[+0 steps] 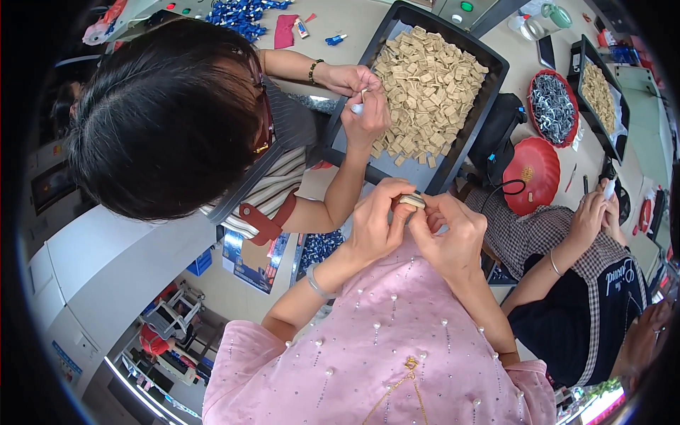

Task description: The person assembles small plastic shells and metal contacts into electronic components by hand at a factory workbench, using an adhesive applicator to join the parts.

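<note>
Between the fingertips of both my hands is a small beige piece with a dark edge (412,201), held in front of my chest. My left hand (377,221) pinches it from the left, fingers bent. My right hand (453,228) closes on its other side with thumb and fingertips. The fingers cover much of the piece, so its exact kind does not show. Just beyond my hands lies a black tray (453,170) heaped with small flat beige blocks (428,88).
At left, a person's hands (365,113) hold a small piece and a white item over the tray's edge. Another person's hands (598,212) work at right. Farther right are a red bowl (542,191), a red basket of grey parts (554,106) and a second tray (620,138).
</note>
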The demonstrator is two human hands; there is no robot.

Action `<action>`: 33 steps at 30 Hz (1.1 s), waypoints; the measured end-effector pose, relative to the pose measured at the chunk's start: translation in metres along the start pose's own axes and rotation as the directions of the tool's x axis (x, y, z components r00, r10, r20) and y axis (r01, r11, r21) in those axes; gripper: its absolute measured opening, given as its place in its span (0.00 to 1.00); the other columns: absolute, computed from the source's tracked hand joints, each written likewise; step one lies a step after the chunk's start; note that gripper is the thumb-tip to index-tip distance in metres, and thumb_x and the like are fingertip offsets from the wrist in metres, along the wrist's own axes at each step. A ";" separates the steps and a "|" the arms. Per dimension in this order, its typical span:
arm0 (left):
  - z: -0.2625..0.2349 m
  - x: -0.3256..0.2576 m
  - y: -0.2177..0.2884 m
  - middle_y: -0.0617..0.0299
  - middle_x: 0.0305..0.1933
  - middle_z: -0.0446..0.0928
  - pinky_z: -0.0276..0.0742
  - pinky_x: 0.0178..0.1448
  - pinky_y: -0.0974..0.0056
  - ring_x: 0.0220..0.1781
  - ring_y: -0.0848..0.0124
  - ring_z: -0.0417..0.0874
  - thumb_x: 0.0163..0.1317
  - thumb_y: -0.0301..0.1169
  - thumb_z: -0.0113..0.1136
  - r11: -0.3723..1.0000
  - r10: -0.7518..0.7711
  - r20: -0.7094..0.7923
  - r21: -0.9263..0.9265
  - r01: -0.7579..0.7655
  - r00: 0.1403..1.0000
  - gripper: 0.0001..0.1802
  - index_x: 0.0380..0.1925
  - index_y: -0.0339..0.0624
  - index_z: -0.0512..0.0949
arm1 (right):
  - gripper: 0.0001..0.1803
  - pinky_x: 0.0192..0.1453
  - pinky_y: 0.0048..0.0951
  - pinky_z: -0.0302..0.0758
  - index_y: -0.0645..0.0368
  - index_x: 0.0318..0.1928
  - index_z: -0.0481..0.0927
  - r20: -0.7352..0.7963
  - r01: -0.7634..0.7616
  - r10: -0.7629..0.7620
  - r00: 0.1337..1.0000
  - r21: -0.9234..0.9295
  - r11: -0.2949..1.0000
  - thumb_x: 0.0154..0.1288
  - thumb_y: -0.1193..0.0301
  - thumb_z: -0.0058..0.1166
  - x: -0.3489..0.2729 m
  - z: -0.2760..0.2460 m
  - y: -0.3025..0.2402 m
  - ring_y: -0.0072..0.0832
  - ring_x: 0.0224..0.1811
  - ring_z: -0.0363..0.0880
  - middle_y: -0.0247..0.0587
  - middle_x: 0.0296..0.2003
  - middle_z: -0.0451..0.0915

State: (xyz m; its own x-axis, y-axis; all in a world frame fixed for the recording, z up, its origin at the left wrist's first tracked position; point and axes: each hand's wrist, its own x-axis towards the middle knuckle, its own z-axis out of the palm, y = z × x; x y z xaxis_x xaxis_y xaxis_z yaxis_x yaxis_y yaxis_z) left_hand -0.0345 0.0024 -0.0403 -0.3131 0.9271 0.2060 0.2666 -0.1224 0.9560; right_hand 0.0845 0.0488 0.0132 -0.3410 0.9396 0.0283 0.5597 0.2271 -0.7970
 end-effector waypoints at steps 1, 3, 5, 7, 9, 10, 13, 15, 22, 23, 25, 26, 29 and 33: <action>0.000 0.000 -0.001 0.50 0.33 0.78 0.76 0.31 0.63 0.29 0.58 0.80 0.59 0.23 0.57 0.999 0.042 0.006 0.026 -0.042 0.999 0.07 0.37 0.33 0.73 | 0.06 0.19 0.26 0.73 0.65 0.28 0.79 0.001 -0.008 0.008 1.000 0.005 1.000 0.49 0.75 0.59 -0.001 0.000 -0.001 0.27 0.14 0.76 0.40 0.17 0.76; -0.003 0.003 -0.003 0.51 0.33 0.78 0.76 0.31 0.64 0.29 0.58 0.81 0.58 0.24 0.58 0.995 0.084 0.014 0.051 -0.085 0.996 0.08 0.37 0.33 0.73 | 0.06 0.20 0.27 0.73 0.65 0.28 0.79 0.001 -0.017 0.017 1.000 0.011 1.000 0.50 0.75 0.60 -0.001 -0.001 -0.002 0.27 0.14 0.76 0.40 0.17 0.77; -0.006 0.006 -0.005 0.51 0.31 0.78 0.76 0.31 0.63 0.29 0.58 0.81 0.57 0.24 0.59 0.974 0.199 0.022 0.109 -0.201 0.980 0.07 0.35 0.33 0.74 | 0.06 0.21 0.27 0.74 0.65 0.28 0.79 0.083 -0.077 0.070 0.994 0.085 0.993 0.49 0.75 0.60 0.000 -0.003 -0.003 0.28 0.15 0.77 0.41 0.18 0.77; -0.010 0.008 -0.007 0.51 0.29 0.78 0.76 0.31 0.63 0.28 0.58 0.81 0.56 0.24 0.59 0.974 0.213 0.048 0.065 -0.216 0.976 0.07 0.34 0.33 0.74 | 0.07 0.22 0.27 0.74 0.66 0.27 0.78 0.155 -0.108 0.088 0.984 0.124 0.986 0.49 0.75 0.61 0.002 -0.010 -0.002 0.29 0.16 0.77 0.41 0.18 0.77; -0.012 0.009 -0.007 0.52 0.27 0.78 0.76 0.31 0.62 0.27 0.58 0.81 0.55 0.23 0.60 0.973 0.227 0.073 0.021 -0.229 0.971 0.07 0.32 0.33 0.75 | 0.07 0.22 0.27 0.74 0.66 0.27 0.78 0.228 -0.140 0.102 0.968 0.161 0.977 0.49 0.74 0.62 0.005 -0.019 -0.003 0.29 0.16 0.77 0.42 0.18 0.78; -0.012 0.009 -0.007 0.52 0.26 0.78 0.76 0.30 0.63 0.26 0.58 0.81 0.54 0.23 0.60 0.977 0.211 0.082 -0.004 -0.212 0.974 0.07 0.32 0.33 0.75 | 0.08 0.22 0.27 0.73 0.66 0.26 0.78 0.274 -0.118 0.075 0.959 0.143 0.983 0.50 0.74 0.62 0.007 -0.023 -0.004 0.30 0.16 0.77 0.43 0.17 0.77; -0.013 0.009 -0.006 0.52 0.25 0.77 0.75 0.30 0.63 0.25 0.57 0.80 0.51 0.23 0.61 0.983 0.181 0.101 -0.042 -0.177 0.978 0.07 0.31 0.32 0.76 | 0.08 0.21 0.29 0.72 0.66 0.26 0.78 0.313 -0.050 0.014 0.950 0.109 0.993 0.52 0.74 0.62 0.006 -0.026 -0.004 0.32 0.16 0.77 0.44 0.17 0.76; -0.013 0.010 -0.003 0.52 0.24 0.77 0.75 0.29 0.63 0.25 0.58 0.80 0.50 0.23 0.62 0.986 0.163 0.111 -0.053 -0.158 0.980 0.08 0.30 0.32 0.76 | 0.08 0.21 0.30 0.71 0.67 0.26 0.77 0.309 -0.007 -0.023 0.951 0.095 0.995 0.53 0.74 0.61 0.004 -0.025 -0.004 0.34 0.16 0.77 0.45 0.17 0.76; -0.015 0.009 -0.001 0.54 0.22 0.77 0.73 0.26 0.64 0.22 0.60 0.79 0.48 0.25 0.62 0.968 0.251 0.032 -0.026 -0.251 0.967 0.07 0.28 0.34 0.77 | 0.05 0.19 0.32 0.69 0.65 0.26 0.76 0.212 0.122 -0.138 0.968 0.086 0.989 0.53 0.77 0.59 -0.002 -0.021 -0.014 0.35 0.16 0.75 0.42 0.18 0.74; -0.015 0.010 -0.001 0.55 0.22 0.77 0.72 0.26 0.64 0.21 0.61 0.78 0.48 0.25 0.62 0.963 0.270 0.021 -0.032 -0.269 0.963 0.07 0.28 0.35 0.77 | 0.05 0.19 0.32 0.69 0.65 0.27 0.75 0.188 0.157 -0.170 0.967 0.080 0.984 0.52 0.77 0.59 -0.003 -0.021 -0.014 0.35 0.16 0.74 0.42 0.18 0.73; -0.015 0.009 0.000 0.55 0.22 0.77 0.72 0.26 0.64 0.21 0.61 0.78 0.48 0.25 0.62 0.962 0.273 0.016 -0.029 -0.272 0.962 0.07 0.28 0.35 0.77 | 0.05 0.19 0.32 0.69 0.65 0.27 0.75 0.200 0.168 -0.179 0.963 0.072 0.983 0.52 0.77 0.59 -0.003 -0.023 -0.016 0.35 0.16 0.74 0.42 0.18 0.73; -0.015 0.009 0.000 0.56 0.22 0.77 0.72 0.26 0.64 0.21 0.61 0.78 0.48 0.25 0.61 0.961 0.277 0.013 -0.030 -0.276 0.961 0.06 0.28 0.36 0.78 | 0.05 0.19 0.32 0.69 0.65 0.27 0.76 0.210 0.177 -0.186 0.960 0.060 0.982 0.52 0.77 0.59 -0.002 -0.024 -0.017 0.35 0.16 0.74 0.42 0.18 0.73; -0.014 0.014 0.003 0.55 0.22 0.77 0.72 0.26 0.64 0.21 0.61 0.78 0.47 0.22 0.59 0.955 0.292 0.033 -0.057 -0.290 0.956 0.07 0.29 0.36 0.78 | 0.06 0.20 0.34 0.70 0.65 0.27 0.75 0.195 0.180 -0.184 0.963 0.037 0.983 0.52 0.77 0.58 -0.001 -0.027 -0.018 0.37 0.17 0.74 0.43 0.19 0.73; -0.019 0.016 0.002 0.54 0.23 0.77 0.72 0.26 0.64 0.20 0.61 0.77 0.48 0.21 0.57 0.948 0.315 0.032 -0.048 -0.313 0.949 0.07 0.30 0.36 0.77 | 0.06 0.21 0.36 0.71 0.65 0.26 0.73 0.215 0.169 -0.169 0.962 0.019 0.985 0.54 0.76 0.57 0.003 -0.025 -0.021 0.40 0.18 0.75 0.45 0.20 0.73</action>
State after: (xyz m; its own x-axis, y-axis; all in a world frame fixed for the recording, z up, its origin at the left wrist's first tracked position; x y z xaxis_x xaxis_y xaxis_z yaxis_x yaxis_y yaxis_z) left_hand -0.0568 0.0103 -0.0310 -0.1836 0.8523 0.4898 0.3076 -0.4235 0.8521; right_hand 0.0908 0.0528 0.0446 -0.5854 0.8101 0.0322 0.4798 0.3781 -0.7917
